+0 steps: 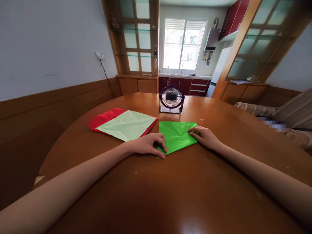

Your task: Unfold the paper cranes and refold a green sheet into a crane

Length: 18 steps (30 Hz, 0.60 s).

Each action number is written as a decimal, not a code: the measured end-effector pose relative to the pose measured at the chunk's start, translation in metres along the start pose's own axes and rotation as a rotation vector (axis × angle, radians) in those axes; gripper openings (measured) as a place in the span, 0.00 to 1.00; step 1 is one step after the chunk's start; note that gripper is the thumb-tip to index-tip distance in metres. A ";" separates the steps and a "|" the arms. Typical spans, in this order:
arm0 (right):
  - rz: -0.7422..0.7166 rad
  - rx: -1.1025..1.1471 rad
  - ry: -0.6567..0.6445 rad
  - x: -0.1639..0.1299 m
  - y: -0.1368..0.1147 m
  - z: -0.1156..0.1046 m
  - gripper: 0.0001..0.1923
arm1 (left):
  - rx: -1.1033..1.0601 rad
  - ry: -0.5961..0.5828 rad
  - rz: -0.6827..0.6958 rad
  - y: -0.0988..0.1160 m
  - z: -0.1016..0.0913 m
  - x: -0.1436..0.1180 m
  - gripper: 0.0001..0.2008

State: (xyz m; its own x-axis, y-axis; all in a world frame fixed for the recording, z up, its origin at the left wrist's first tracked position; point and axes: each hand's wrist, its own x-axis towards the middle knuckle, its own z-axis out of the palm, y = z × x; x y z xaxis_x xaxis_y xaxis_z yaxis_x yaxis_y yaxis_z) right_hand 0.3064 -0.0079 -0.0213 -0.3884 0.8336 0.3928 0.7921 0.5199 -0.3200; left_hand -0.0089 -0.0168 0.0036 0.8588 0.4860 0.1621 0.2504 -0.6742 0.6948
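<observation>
Bare forearms reached in from the lower corners, the left arm (pixel 68 187) and the right arm (pixel 263 174), low over a brown table (pixel 170 198). Between the hands lay the green sheet (pixel 176 139), creased, on the tabletop a little right of centre. At its near left corner was the left hand (pixel 149 143), fingers curled toward the thumb with a narrow gap; whether they pinched the paper, I could not tell. At its right edge was the right hand (pixel 206 136), fingers close together, their tips on the paper; whether the thumb gripped it from below could not be seen.

Left of the green sheet, a pale sheet (pixel 129 125) lay on a red sheet (pixel 106 117), which showed along two sides. Just beyond the green sheet stood a dark fan (pixel 171 97), upright on its stand. Farther back were a window (pixel 184 44), a heater (pixel 212 39) and, on the left wall, a socket (pixel 99 56) with a black cable (pixel 105 72) hanging from it.
</observation>
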 end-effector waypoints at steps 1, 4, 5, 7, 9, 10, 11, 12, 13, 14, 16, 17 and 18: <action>0.002 0.001 -0.002 0.000 0.000 0.000 0.13 | 0.003 -0.003 0.005 -0.001 0.000 0.000 0.14; 0.005 -0.003 -0.005 0.000 0.001 0.001 0.13 | 0.006 -0.009 0.013 -0.004 0.000 0.000 0.14; 0.006 -0.005 -0.005 0.000 0.001 0.001 0.13 | 0.007 -0.011 0.013 -0.004 0.000 0.000 0.14; 0.006 -0.007 -0.007 0.000 0.002 0.001 0.13 | 0.013 -0.016 0.012 -0.004 0.000 0.000 0.14; 0.004 -0.007 -0.011 0.000 0.002 0.001 0.13 | 0.025 -0.017 0.014 -0.003 -0.001 0.000 0.15; 0.003 -0.008 -0.012 0.000 0.002 0.001 0.13 | 0.033 -0.017 0.018 -0.003 -0.001 -0.001 0.15; 0.003 -0.010 -0.014 0.000 0.001 0.001 0.13 | 0.041 -0.019 0.022 -0.002 -0.002 -0.001 0.15; 0.004 -0.011 -0.014 0.000 0.001 0.000 0.13 | 0.047 -0.023 0.024 -0.001 -0.003 -0.001 0.15; 0.005 -0.013 -0.015 0.000 0.001 0.000 0.13 | 0.050 -0.031 0.023 0.000 -0.003 -0.001 0.15; 0.006 -0.013 -0.016 0.000 0.001 0.000 0.13 | 0.048 -0.042 0.020 0.001 -0.004 -0.002 0.14; 0.009 -0.012 -0.015 -0.001 0.001 0.000 0.13 | 0.039 -0.067 0.010 0.003 -0.006 -0.003 0.15; 0.010 -0.012 -0.015 -0.001 0.001 0.000 0.13 | 0.035 -0.081 0.005 0.004 -0.007 -0.004 0.15; 0.011 -0.012 -0.014 -0.001 0.001 -0.001 0.13 | 0.033 -0.095 0.001 0.005 -0.008 -0.005 0.15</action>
State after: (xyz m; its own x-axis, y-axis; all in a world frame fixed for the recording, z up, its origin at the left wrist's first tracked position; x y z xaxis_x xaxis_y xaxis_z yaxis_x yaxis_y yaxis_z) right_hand 0.3076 -0.0083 -0.0214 -0.3860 0.8420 0.3769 0.8022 0.5081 -0.3136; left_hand -0.0153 -0.0177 0.0122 0.8972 0.4314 0.0943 0.2628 -0.6933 0.6711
